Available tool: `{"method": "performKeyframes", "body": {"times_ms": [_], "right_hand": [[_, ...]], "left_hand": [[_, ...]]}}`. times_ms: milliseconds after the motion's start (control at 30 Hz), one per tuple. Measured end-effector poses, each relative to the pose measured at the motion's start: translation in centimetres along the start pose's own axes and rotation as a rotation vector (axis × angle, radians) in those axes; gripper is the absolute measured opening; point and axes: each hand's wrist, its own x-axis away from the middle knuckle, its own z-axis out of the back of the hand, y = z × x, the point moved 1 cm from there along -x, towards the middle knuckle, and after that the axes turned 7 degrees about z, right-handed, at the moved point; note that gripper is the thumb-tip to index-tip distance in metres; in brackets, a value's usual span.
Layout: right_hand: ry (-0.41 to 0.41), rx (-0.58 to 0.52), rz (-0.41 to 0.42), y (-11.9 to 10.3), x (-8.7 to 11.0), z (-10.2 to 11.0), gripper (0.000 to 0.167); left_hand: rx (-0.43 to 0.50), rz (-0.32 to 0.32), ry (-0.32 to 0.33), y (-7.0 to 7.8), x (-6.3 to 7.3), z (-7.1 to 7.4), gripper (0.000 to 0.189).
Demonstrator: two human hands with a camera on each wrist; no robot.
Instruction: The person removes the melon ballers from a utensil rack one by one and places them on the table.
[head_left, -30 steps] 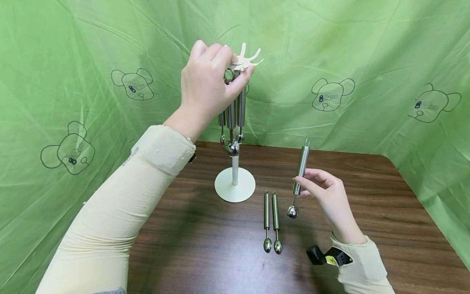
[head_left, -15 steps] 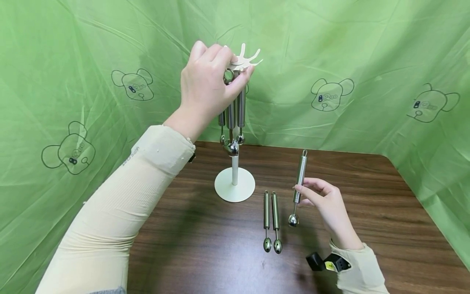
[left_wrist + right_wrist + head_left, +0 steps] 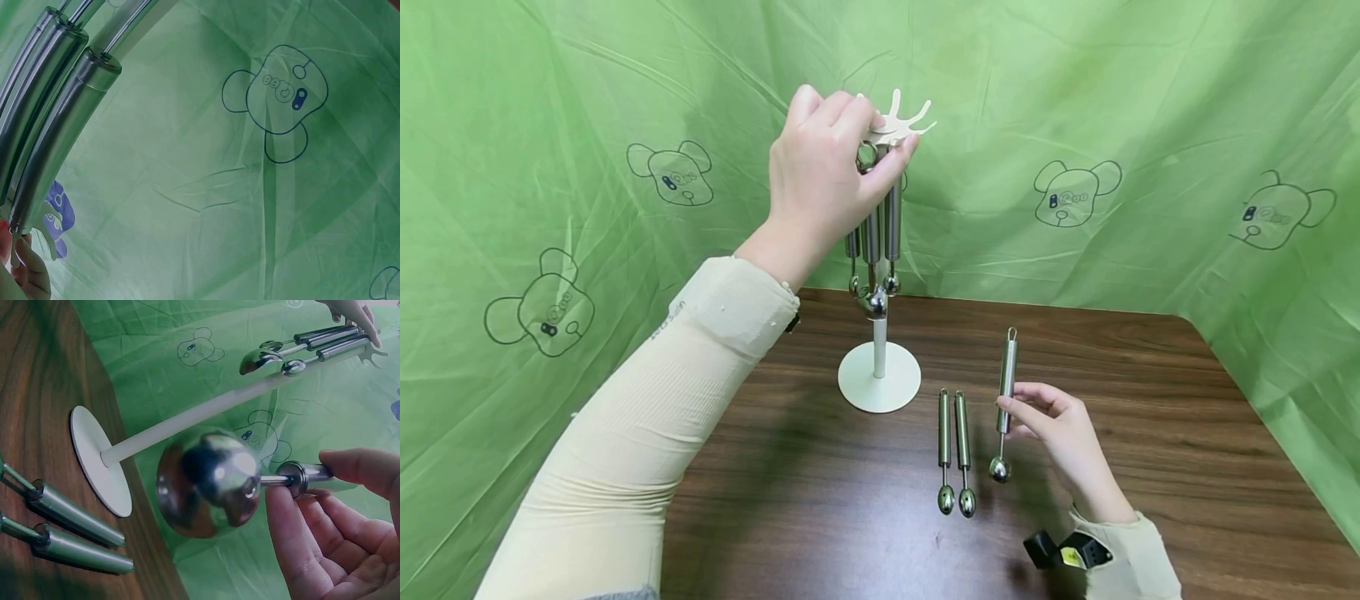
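A white stand [image 3: 878, 392] with a round base carries a crown of curved hooks [image 3: 897, 127] at its top. My left hand [image 3: 823, 167] pinches that crown between thumb and fingers, covering part of it. Several steel-handled scoops [image 3: 892, 221] hang below the hooks, partly behind the hand. To the right, my right hand [image 3: 1063, 442] pinches a melon baller [image 3: 1008, 367] by the lower handle, loop up and bowl down. Its shiny round bowl [image 3: 209, 484] fills the middle of the right wrist view. The held baller stands near upright, low over the table.
Two similar steel scoops, a left one [image 3: 944, 433] and a right one [image 3: 962, 433], lie side by side on the dark wooden table [image 3: 820, 517], just left of the held one. Green cloth [image 3: 985, 100] with printed bear faces encloses the table's back and sides.
My right hand has lowered the melon baller toward the table, moving toward the front and slightly left. The left hand stays at the stand's top.
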Motion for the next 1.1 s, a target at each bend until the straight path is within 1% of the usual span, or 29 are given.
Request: {"method": "performKeyframes", "body": {"times_ms": [200,367,567,700,833,1100], "right_hand": [[-0.002,-0.011,-0.004,0.7,0.2,-0.1,0.019],[-0.010,-0.016,-0.012,1.4,0.3,-0.1,0.020],[-0.006,0.009,-0.061,2.1,0.4,-0.2,0.028],[-0.013,0.034,-0.099,2.6,0.4,-0.2,0.029],[-0.026,0.053,-0.114,3.1,0.4,-0.2,0.032],[-0.043,0.056,-0.150,4.3,0.4,-0.2,0.037]], "left_hand": [[0.003,0.002,0.003,0.0,0.0,0.0,0.043],[0.008,-0.001,0.020,0.0,0.0,-0.1,0.044],[0.009,-0.006,0.029,0.0,0.0,-0.2,0.044],[0.006,-0.003,0.025,0.0,0.0,-0.2,0.044],[0.005,0.002,0.018,0.1,0.0,-0.1,0.043],[0.002,0.003,0.016,0.1,0.0,-0.2,0.043]]}}
